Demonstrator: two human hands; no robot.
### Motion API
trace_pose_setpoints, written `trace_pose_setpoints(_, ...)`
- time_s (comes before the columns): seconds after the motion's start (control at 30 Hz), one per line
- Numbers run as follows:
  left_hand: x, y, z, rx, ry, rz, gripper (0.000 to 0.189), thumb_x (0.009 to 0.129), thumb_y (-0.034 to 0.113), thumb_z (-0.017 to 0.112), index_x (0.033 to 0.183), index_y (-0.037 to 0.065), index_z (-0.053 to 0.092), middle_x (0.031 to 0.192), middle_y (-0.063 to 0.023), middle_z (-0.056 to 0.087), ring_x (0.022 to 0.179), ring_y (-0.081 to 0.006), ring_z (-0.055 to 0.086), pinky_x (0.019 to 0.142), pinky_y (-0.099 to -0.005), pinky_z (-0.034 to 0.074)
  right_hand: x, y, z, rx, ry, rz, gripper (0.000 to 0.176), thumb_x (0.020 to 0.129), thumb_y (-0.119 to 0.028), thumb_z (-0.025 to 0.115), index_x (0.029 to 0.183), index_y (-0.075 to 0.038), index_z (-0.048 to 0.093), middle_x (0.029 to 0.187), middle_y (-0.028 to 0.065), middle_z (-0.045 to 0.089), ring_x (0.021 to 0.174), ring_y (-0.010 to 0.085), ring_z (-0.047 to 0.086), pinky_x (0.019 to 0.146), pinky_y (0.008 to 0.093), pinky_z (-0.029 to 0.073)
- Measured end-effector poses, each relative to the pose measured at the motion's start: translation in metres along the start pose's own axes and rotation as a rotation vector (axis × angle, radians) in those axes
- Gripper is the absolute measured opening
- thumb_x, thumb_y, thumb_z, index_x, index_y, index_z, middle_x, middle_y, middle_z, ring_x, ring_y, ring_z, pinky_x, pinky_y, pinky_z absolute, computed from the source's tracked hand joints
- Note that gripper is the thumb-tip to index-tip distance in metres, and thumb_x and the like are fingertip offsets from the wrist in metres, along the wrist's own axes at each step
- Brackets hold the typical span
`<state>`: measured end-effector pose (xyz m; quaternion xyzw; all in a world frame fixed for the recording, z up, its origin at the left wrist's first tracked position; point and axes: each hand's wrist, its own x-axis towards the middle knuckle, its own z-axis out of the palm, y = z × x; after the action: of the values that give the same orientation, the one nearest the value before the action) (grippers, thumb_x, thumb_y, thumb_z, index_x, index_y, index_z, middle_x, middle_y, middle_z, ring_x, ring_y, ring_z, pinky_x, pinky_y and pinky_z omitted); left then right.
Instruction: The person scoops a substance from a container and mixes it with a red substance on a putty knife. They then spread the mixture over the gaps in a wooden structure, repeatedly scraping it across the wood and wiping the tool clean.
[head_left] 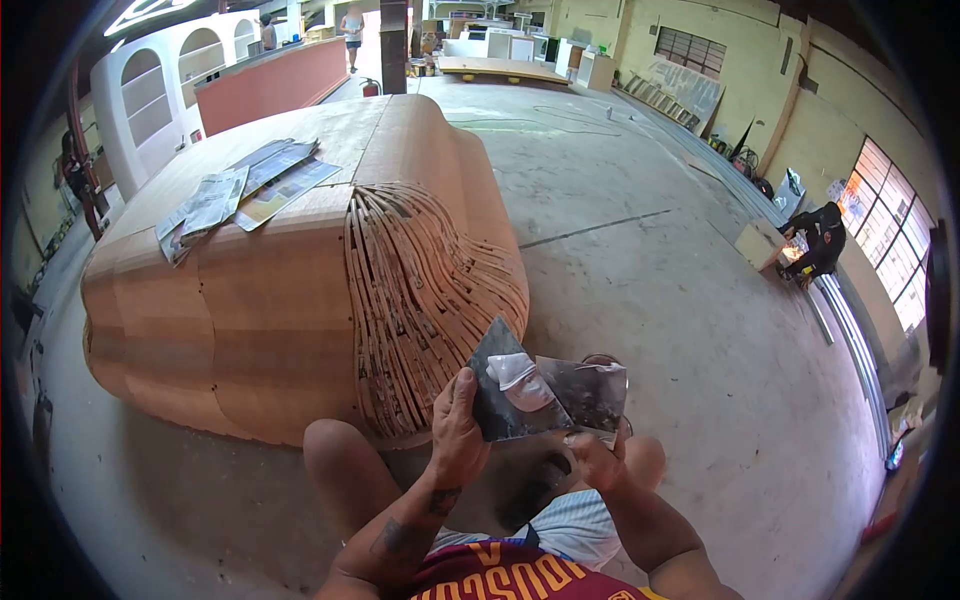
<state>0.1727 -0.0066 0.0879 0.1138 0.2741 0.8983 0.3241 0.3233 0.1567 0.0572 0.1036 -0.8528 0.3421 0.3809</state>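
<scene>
My left hand (457,432) grips the edge of a thin grey metal plate (492,398), thumb on its face. A thick dollop of white putty (515,375) sits on this plate, with a paler smear below it. My right hand (598,460) is closed on a second flat metal plate (592,390), a scraper blade with putty marks along its upper edge. The two plates overlap side by side above my lap. Just beyond them stands a large curved wooden form (270,340), whose near corner is made of many layered, wavy wooden strips (410,300).
Newspaper sheets (250,185) lie on top of the wooden form. At right, a person in dark clothes (822,240) crouches by a wooden box (760,244) with bright sparks, near long metal bars (850,330). White arched shelving (150,95) and a pink counter (270,85) stand behind.
</scene>
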Motion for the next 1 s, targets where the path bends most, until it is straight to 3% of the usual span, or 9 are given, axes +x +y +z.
trace_pose_setpoints(0.03, -0.001, 0.0, -0.002, 0.049, -0.002, 0.016, 0.039, 0.11, 0.034, 0.048, 0.12, -0.001, 0.061, 0.111, -0.009, 0.069, 0.096, -0.0165, 0.071, 0.086, -0.0334, 0.061, -0.016, 0.006, 0.007, 0.143, 0.026, 0.244, 0.035, 0.084, 0.011, 0.058, 0.117, 0.001, 0.05, 0.147, 0.0291, 0.04, 0.123, 0.0357, 0.057, 0.111, 0.0445, 0.041)
trace_pose_setpoints(0.1, -0.002, 0.0, -0.004, 0.096, 0.001, 0.034, 0.039, 0.11, 0.034, 0.048, 0.116, -0.002, 0.063, 0.106, -0.007, 0.07, 0.092, -0.0136, 0.069, 0.084, -0.0305, 0.061, -0.011, -0.004, 0.007, 0.205, 0.021, 0.406, 0.042, 0.082, 0.009, 0.057, 0.121, 0.0, 0.045, 0.139, 0.0242, 0.046, 0.121, 0.0305, 0.054, 0.11, 0.0424, 0.039)
trace_pose_setpoints(0.2, -0.004, 0.001, -0.013, 0.215, 0.014, 0.054, 0.037, 0.11, 0.032, 0.048, 0.117, -0.001, 0.064, 0.105, -0.0061, 0.071, 0.092, -0.0133, 0.069, 0.083, -0.0294, 0.06, 0.023, -0.019, -0.005, 0.147, -0.058, 0.244, 0.05, 0.079, 0.007, 0.056, 0.126, -0.001, 0.041, 0.131, 0.0197, 0.048, 0.121, 0.0264, 0.05, 0.106, 0.038, 0.039)
trace_pose_setpoints(0.27, -0.004, -0.002, -0.021, 0.285, 0.017, 0.064, 0.035, 0.11, 0.03, 0.049, 0.117, -0.001, 0.064, 0.105, -0.0053, 0.071, 0.091, -0.0127, 0.069, 0.082, -0.0289, 0.059, 0.032, -0.019, -0.006, 0.351, -0.089, 0.231, 0.053, 0.079, 0.006, 0.056, 0.128, -0.002, 0.041, 0.128, 0.0158, 0.046, 0.115, 0.0243, 0.051, 0.1, 0.0331, 0.043)
trace_pose_setpoints(0.37, -0.006, -0.006, -0.026, 0.347, 0.008, 0.085, 0.033, 0.11, 0.029, 0.049, 0.113, 0.0, 0.064, 0.103, -0.0028, 0.069, 0.088, -0.0094, 0.066, 0.079, -0.0268, 0.056, 0.034, -0.024, -0.006, 0.332, -0.159, 0.319, 0.053, 0.079, 0.007, 0.056, 0.128, -0.002, 0.038, 0.118, 0.0131, 0.045, 0.115, 0.0251, 0.046, 0.103, 0.0355, 0.037)
trace_pose_setpoints(0.57, -0.01, -0.003, -0.019, 0.447, 0.005, 0.114, 0.031, 0.11, 0.03, 0.051, 0.105, 0.003, 0.065, 0.097, 0.0017, 0.066, 0.083, -0.0055, 0.058, 0.076, -0.0238, 0.049, 0.033, -0.015, -0.01, 0.283, -0.362, 0.349, 0.054, 0.081, 0.005, 0.057, 0.128, -0.006, 0.033, 0.125, 0.0141, 0.045, 0.117, 0.0286, 0.048, 0.106, 0.0393, 0.036)
trace_pose_setpoints(0.67, -0.009, -0.001, -0.024, 0.525, -0.01, 0.106, 0.031, 0.109, 0.031, 0.052, 0.103, 0.003, 0.065, 0.095, 0.003, 0.064, 0.084, -0.0054, 0.056, 0.076, -0.0232, 0.047, 0.032, -0.018, -0.017, 0.234, -0.41, 0.398, 0.057, 0.082, 0.008, 0.056, 0.134, -0.006, 0.037, 0.133, 0.0178, 0.048, 0.128, 0.0344, 0.051, 0.109, 0.0401, 0.039)
trace_pose_setpoints(1.0, -0.013, -0.02, -0.018, 0.469, 0.037, 0.096, 0.031, 0.109, 0.03, 0.053, 0.1, 0.003, 0.063, 0.093, 0.0049, 0.061, 0.084, -0.0048, 0.052, 0.077, -0.0229, 0.044, 0.023, -0.008, -0.02, 0.015, -0.537, 0.542, 0.055, 0.085, 0.0, 0.057, 0.133, -0.007, 0.032, 0.126, 0.0218, 0.049, 0.123, 0.044, 0.052, 0.103, 0.0454, 0.043)
